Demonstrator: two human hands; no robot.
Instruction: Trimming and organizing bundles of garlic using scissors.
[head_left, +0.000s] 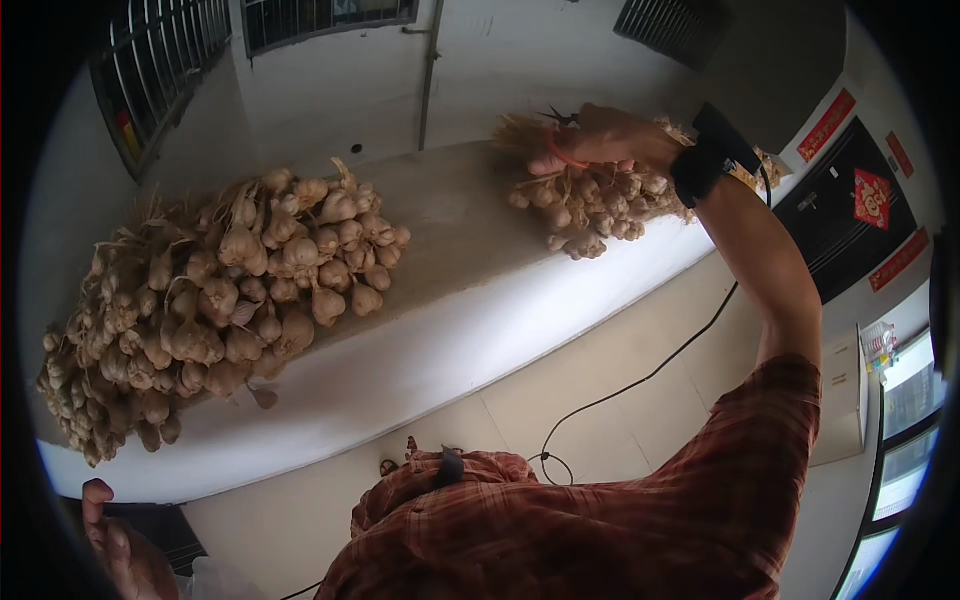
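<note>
My right hand grips scissors with a red handle loop and dark blades. It is above a smaller bunch of garlic bulbs, with dry stems beside the blades. Whether the hand also touches the garlic is hard to tell. A large heap of garlic lies on the left part of the ledge, some bulbs hanging over its front edge. At the lower left rim, my left hand is partly cut off. Its visible fingers are bent and apart, with nothing seen between them.
Both garlic piles rest on a long ledge against a wall. A black cable runs from a device at my right wrist down past the tiled floor. Clear plastic shows beside my left hand. A dark door stands at right.
</note>
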